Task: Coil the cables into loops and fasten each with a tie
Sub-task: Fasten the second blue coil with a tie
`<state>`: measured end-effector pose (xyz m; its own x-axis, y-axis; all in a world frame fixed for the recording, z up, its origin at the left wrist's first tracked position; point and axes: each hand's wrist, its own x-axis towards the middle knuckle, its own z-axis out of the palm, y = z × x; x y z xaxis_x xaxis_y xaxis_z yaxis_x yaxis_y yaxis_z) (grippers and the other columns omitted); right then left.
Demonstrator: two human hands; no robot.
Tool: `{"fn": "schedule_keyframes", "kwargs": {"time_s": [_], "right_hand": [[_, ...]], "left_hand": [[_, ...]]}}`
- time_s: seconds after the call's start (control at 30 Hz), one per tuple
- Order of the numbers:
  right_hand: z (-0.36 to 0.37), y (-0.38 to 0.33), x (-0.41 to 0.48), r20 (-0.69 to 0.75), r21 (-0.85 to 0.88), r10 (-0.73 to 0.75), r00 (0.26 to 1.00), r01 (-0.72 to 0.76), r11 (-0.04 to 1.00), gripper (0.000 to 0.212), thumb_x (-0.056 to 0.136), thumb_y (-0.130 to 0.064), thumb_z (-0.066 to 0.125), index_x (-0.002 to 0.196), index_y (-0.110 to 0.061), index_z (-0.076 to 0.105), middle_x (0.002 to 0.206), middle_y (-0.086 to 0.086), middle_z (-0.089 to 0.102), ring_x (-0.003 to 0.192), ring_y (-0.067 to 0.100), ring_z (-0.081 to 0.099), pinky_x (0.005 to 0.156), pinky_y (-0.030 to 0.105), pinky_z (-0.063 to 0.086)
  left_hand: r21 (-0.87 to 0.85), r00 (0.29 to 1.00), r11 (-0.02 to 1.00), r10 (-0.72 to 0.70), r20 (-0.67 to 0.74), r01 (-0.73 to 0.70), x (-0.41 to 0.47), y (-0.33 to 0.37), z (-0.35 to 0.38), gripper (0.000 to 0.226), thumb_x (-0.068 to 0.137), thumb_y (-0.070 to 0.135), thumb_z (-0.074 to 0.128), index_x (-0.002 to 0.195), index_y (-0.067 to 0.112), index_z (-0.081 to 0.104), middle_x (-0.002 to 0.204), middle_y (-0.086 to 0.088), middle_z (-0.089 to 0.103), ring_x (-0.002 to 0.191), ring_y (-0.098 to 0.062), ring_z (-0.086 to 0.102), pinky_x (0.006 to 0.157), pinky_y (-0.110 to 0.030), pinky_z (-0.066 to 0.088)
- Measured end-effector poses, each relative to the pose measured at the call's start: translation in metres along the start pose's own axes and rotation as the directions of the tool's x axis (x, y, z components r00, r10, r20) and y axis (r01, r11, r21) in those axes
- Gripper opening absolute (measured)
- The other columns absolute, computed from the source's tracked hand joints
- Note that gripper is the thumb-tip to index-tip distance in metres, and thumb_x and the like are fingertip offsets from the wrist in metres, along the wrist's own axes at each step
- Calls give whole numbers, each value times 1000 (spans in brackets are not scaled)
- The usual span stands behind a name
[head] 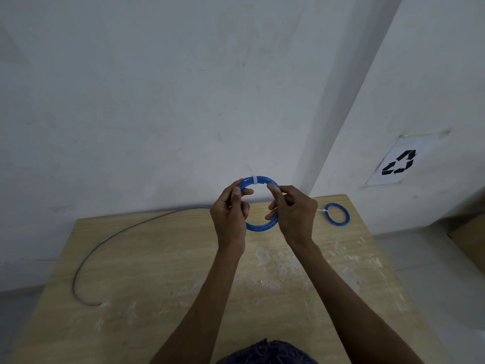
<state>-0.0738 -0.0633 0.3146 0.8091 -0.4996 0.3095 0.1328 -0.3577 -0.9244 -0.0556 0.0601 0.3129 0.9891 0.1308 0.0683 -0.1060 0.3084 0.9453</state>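
Presently, left to right: one dark cable (126, 231), uncoiled, lying in a long curve across the left part of the wooden table (183, 271). Left hand (229, 214), fingers curled, gripping the left side of a blue cable coil (259, 228), which is held upright above the table's far edge. White tie (254, 179) wrapped round the coil's top. Right hand (294, 214), thumb and fingers pinching the coil's right side. Second blue coil (338, 225), flat on the table near its far right corner, fastened with a second tie (325, 211). Recycling sign (396, 162) on the right wall.
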Motion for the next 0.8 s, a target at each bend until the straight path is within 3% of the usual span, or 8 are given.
{"fn": "schedule_keyframes", "kwargs": {"time_s": [0.17, 0.23, 0.37, 0.53, 0.67, 0.8], "right_hand": [[1, -2, 8, 63, 135, 137, 988, -145, 980, 31, 103, -33, 56, 96, -12, 77, 77, 1, 77, 59, 16, 71, 58, 26, 60], [-3, -3, 12, 95, 178, 173, 980, -188, 966, 32, 103, -32, 57, 92, -10, 77, 74, 4, 76, 57, 15, 67, 58, 24, 57], [-7, 0, 13, 60, 116, 98, 993, -105, 988, 35, 102, -30, 61, 84, -4, 74, 63, 8, 69, 51, 14, 59, 53, 26, 51], [-3, 3, 9, 11, 58, 93, 996, -93, 994, 36, 102, -37, 59, 88, -8, 75, 61, 6, 68, 48, 18, 61, 48, 27, 50], [-4, 3, 8, -22, 36, 54, 998, -53, 998, 33, 98, -36, 65, 84, -7, 75, 56, 5, 65, 42, 16, 58, 46, 23, 48], [-7, 3, 9, 49, 71, 30, 998, -33, 997, 32, 100, -32, 64, 84, -5, 73, 52, 5, 61, 39, 17, 54, 44, 23, 45]], "left_hand": [[16, 1000, 1000, 3, -13, -3, 2, -3, 0, 27, 108, 13, 47, 117, 14, 72, 90, 1, 77, 47, -5, 43, 46, -17, 37], [10, 1000, 1000, -7, 2, 7, 2, -4, 0, 27, 108, 13, 46, 116, 14, 71, 89, 2, 76, 48, -5, 44, 47, -17, 37], [-37, 996, 995, -87, 32, 88, 2, -6, 1, 26, 108, 10, 47, 112, 14, 72, 88, -1, 76, 50, -7, 46, 47, -18, 37], [-71, 987, 985, -160, -7, 159, 3, -7, 10, 26, 106, 7, 47, 101, 15, 72, 83, -1, 76, 47, -9, 43, 45, -19, 34], [-5, 988, 988, -155, -6, 155, 2, -7, 15, 24, 105, 13, 49, 102, 14, 73, 82, 3, 78, 47, -8, 48, 45, -19, 38], [95, 993, 989, -117, 25, 114, 4, -3, 17, 15, 100, 21, 64, 103, 13, 77, 76, 5, 75, 51, -7, 51, 48, -20, 42]]}}
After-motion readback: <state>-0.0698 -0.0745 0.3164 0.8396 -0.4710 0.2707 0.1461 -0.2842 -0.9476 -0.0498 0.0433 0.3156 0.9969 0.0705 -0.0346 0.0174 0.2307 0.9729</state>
